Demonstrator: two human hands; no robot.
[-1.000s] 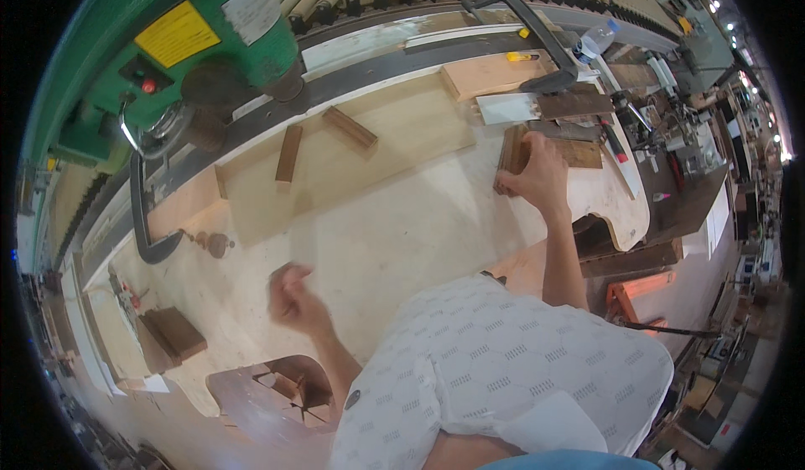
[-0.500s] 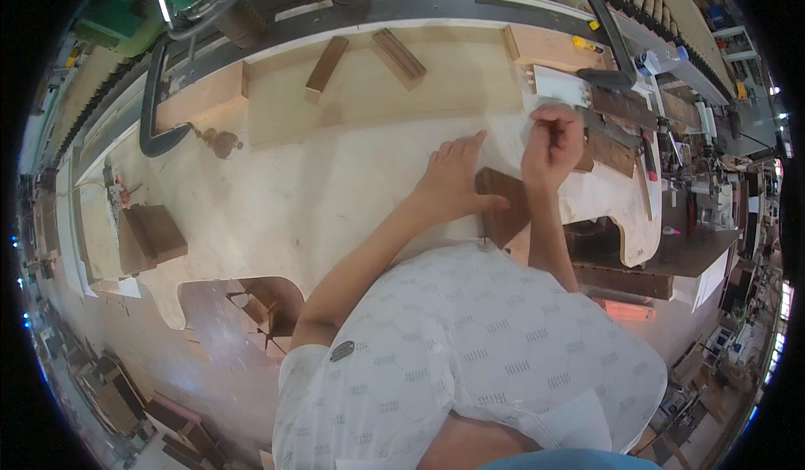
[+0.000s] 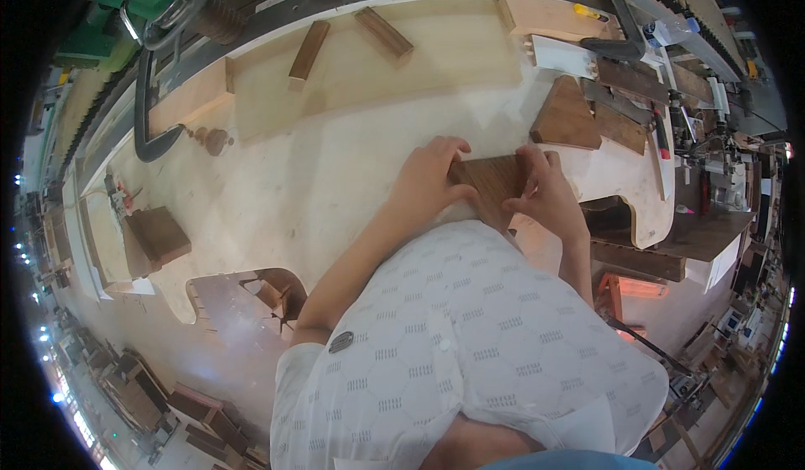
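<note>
A dark brown wooden block (image 3: 493, 183) with slanted sides lies at the near edge of the pale worktable, close to my body. My left hand (image 3: 432, 178) grips its left side, fingertips over the far corner and thumb along the near side. On the opposite side my right hand (image 3: 549, 192) holds the block between bent fingers and thumb. Just beyond the right hand rests a similar tapered brown wooden piece (image 3: 568, 116), which neither hand touches. The underside of the held block is hidden.
Two narrow brown strips (image 3: 384, 34) lie on a thin board at the back. Black clamps (image 3: 153, 145) grip pale wood blocks at both rear corners. Stacked brown blocks (image 3: 158, 239) stand at left. Dark offcuts (image 3: 620, 126) and a red-and-black tool (image 3: 662, 139) lie at right.
My right hand has come down toward me and taken hold of the block's right side. The block has turned, and my left hand now curls around it. The head view has shifted slightly.
</note>
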